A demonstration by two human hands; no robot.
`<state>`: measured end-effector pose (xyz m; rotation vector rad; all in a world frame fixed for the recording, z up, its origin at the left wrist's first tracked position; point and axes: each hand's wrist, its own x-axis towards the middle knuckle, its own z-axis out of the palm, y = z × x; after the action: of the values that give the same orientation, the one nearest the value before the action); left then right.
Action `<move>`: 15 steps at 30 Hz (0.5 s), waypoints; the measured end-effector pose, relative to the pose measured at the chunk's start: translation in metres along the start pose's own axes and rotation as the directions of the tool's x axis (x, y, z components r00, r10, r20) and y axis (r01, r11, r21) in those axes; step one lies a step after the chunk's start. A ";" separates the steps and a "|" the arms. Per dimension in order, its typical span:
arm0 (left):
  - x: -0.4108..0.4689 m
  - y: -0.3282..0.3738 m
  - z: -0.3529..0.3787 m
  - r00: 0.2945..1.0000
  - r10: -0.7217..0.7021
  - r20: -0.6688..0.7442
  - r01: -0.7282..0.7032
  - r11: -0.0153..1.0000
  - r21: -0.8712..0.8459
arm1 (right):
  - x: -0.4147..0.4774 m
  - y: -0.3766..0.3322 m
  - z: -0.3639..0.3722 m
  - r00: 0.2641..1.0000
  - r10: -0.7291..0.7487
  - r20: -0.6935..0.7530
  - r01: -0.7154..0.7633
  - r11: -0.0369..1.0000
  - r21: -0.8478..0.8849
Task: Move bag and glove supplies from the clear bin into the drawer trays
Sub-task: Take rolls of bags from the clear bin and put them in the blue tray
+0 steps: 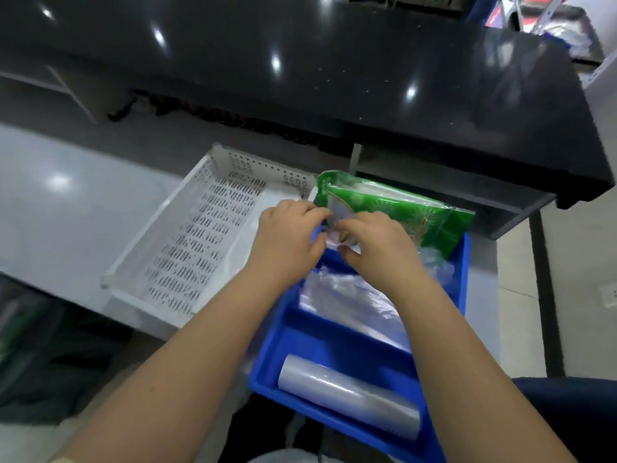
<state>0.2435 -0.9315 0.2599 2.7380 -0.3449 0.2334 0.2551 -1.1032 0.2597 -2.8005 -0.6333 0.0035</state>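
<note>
1. While the white perforated tray (187, 235) sits bare just left of the blue tray (337, 339), both hands work at that blue tray's far end.
2. Left hand (287, 238) pinches the green packet (394, 208).
3. Right hand (377, 245) grips it too (fingers curled).
4. Clear roll (347, 396) lies in its near compartment, loose clear bags (350, 295) mid-tray.

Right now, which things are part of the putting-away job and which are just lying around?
For the job:
green packet
blue tray
white perforated tray
clear plastic roll
loose clear bags
left hand
right hand

Lying about:
black countertop
dark bag on floor
</note>
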 end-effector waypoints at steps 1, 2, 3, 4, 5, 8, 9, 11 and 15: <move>-0.009 -0.013 -0.007 0.999 -0.036 -0.022 0.036 0.999 0.011 | 0.007 -0.014 0.003 0.999 -0.031 0.013 0.031 1.000 0.001; -0.019 -0.028 -0.014 0.996 -0.076 -0.046 0.077 0.997 0.023 | 0.014 -0.030 0.006 0.998 -0.062 0.023 0.062 0.998 0.007; -0.031 -0.044 -0.022 0.991 -0.118 -0.070 0.121 0.992 0.035 | 0.020 -0.047 0.009 0.995 -0.097 0.031 0.096 0.995 0.015; -0.044 -0.060 -0.030 0.982 -0.163 -0.093 0.167 0.985 0.044 | 0.026 -0.066 0.013 0.990 -0.134 0.039 0.133 0.991 0.014; -0.058 -0.078 -0.039 0.971 -0.208 -0.121 0.215 0.976 0.046 | 0.032 -0.086 0.017 0.983 -0.177 0.046 0.177 0.984 0.007; -0.105 -0.135 -0.068 0.909 -0.337 -0.244 0.355 0.935 0.031 | 0.051 -0.158 0.033 0.948 -0.313 0.052 0.314 0.949 -0.017; -0.122 -0.155 -0.080 0.887 -0.374 -0.272 0.397 0.917 0.032 | 0.058 -0.184 0.039 0.935 -0.352 0.045 0.353 0.935 -0.023; -0.159 -0.197 -0.104 0.843 -0.445 -0.302 0.475 0.879 0.030 | 0.071 -0.243 0.053 0.906 -0.422 0.036 0.423 0.906 -0.023; -0.238 -0.288 -0.159 0.755 -0.513 -0.408 0.575 0.817 0.037 | 0.092 -0.369 0.085 0.846 -0.533 0.023 0.533 0.846 -0.006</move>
<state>0.0752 -0.5624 0.2589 2.7153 0.6093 0.6384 0.1776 -0.7214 0.2792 -2.5364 -1.3998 -0.0805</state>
